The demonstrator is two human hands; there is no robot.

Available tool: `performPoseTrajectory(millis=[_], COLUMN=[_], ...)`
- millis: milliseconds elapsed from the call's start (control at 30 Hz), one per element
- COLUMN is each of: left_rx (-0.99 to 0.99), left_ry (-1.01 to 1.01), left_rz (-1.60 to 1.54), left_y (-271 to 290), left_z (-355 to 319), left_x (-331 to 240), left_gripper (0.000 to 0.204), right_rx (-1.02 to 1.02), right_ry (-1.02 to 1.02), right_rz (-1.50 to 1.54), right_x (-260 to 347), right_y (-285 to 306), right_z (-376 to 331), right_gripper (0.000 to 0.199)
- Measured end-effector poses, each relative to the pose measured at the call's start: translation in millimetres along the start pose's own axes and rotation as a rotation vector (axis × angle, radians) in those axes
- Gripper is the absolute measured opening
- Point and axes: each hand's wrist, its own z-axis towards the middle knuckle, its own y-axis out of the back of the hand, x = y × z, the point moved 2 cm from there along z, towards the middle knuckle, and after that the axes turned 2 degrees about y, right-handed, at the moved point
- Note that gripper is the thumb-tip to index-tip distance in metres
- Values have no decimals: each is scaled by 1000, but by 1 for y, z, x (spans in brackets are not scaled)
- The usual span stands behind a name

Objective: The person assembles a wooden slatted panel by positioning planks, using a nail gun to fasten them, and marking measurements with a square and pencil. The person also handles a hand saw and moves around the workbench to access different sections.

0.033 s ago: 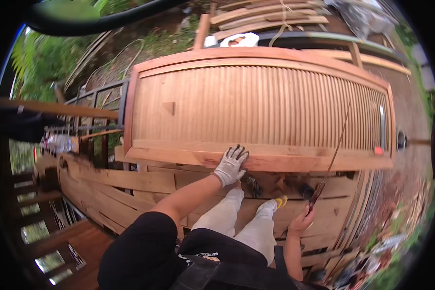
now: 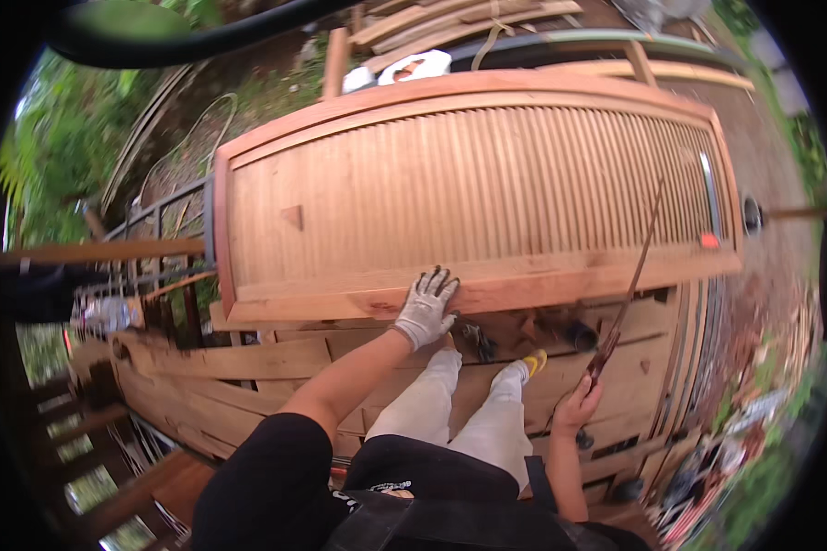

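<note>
- Head view: I see my left hand (image 2: 426, 308), in a grey work glove, lying flat with fingers spread on the near rail of a big slatted wooden door panel (image 2: 487, 197). It presses on the wood and is not closed around anything.
- My right hand (image 2: 579, 404) is bare and wrapped around the reddish handle of a long thin rod-like tool (image 2: 629, 280), whose shaft runs up and across the panel's right part toward its slats.
- The panel lies roughly flat in front of me, raised on a stack of planks (image 2: 248, 363), its long side across the view and its near edge just beyond my feet (image 2: 524, 365).
- I judge the panel heavy and stiff; the solid frame rails are the places to take hold, since the thin slats look like they could crack under a push. The bare wood looks dry and not slippery, and the glove should help.
- The tool seems light and slender, likely to flex, so I would hold it low at the handle as now.
- Edges: the near rail overhangs the planks beneath, and a metal railing (image 2: 161, 225) stands just beside the panel's left end.
- Open room: bare ground lies to the right; the left drops toward greenery, and loose timber (image 2: 450, 18) is piled behind the far edge.
</note>
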Motion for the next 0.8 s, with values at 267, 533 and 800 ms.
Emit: performPoseTrajectory(millis=[267, 533, 800], left_rx=[-159, -57, -61], left_ry=[-332, -316, -303], left_rz=[-37, 1, 212], left_y=[-21, -70, -108], left_z=[110, 271, 278], left_x=[-90, -200, -196], left_gripper=[68, 63, 67], right_rx=[-74, -4, 118], right_ry=[-542, -307, -257], right_rz=[-57, -207, -239], right_x=[-93, -215, -283], right_y=[32, -122, -215], right_z=[-72, 1, 118], right_gripper=[31, 30, 40])
